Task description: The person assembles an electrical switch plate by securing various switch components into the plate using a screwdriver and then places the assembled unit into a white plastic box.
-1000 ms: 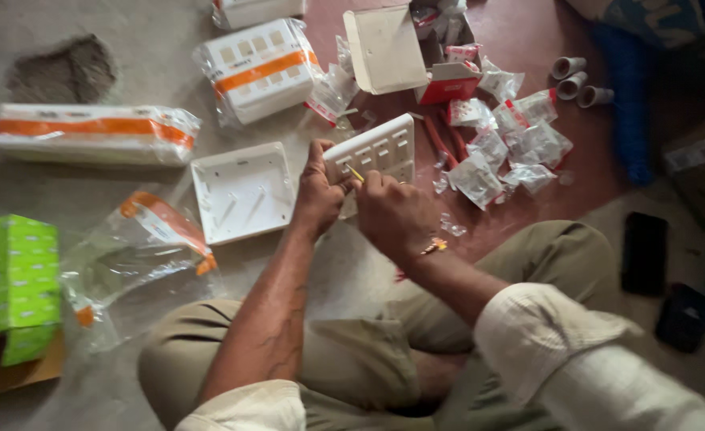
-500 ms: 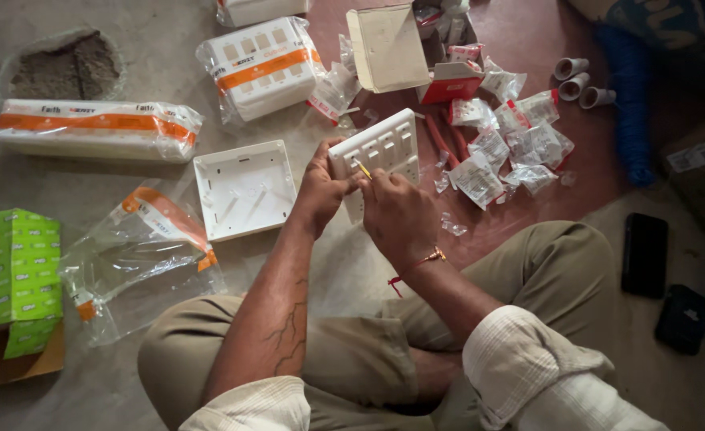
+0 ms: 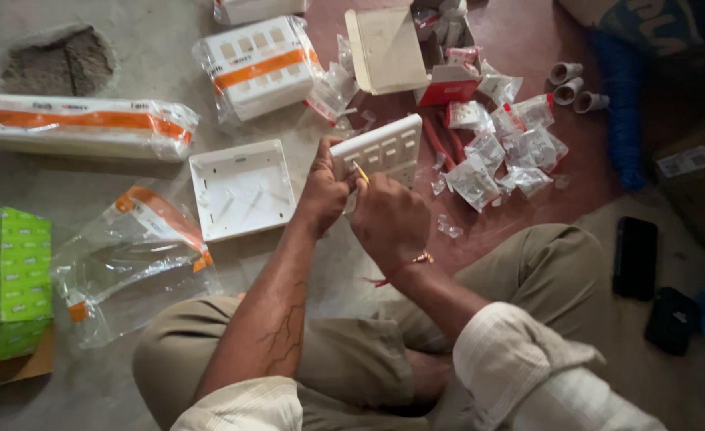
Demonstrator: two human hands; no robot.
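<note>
My left hand [image 3: 324, 191] grips the lower left edge of a white switch plate [image 3: 380, 150] with several rectangular openings, held tilted above the floor. My right hand [image 3: 390, 217] is closed around a thin tool with a yellow tip [image 3: 360, 171], which points at the plate's lower edge. A red thread band circles my right wrist. A second white plate [image 3: 241, 188] lies face down on the floor just left of my hands.
Wrapped packs of white plates [image 3: 258, 65] [image 3: 89, 128] lie at the back left, an empty clear bag [image 3: 133, 259] and green box [image 3: 7, 271] at left. Small bagged parts [image 3: 508, 148], an open carton [image 3: 388, 49], grey pipe fittings [image 3: 574, 86] and a black phone [image 3: 634, 257] sit right.
My hands and the switch plate have stayed in nearly the same place; the yellow-tipped tool has shifted slightly against the plate's lower edge.
</note>
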